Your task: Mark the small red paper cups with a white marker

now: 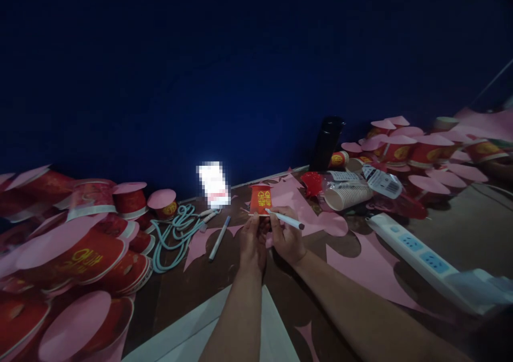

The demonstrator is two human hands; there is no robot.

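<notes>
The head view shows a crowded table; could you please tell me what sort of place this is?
Probably a craft workspace: red paper cups with pink tops crowd both sides, cut pink paper lies on the table, and the right hand holds a marker pen.

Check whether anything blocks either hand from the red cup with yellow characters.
Nothing visible does: the left hand holds the red cup at its near rim. Only the white marker in the right hand lies there, its narrow end at the cup's lower front.
</notes>
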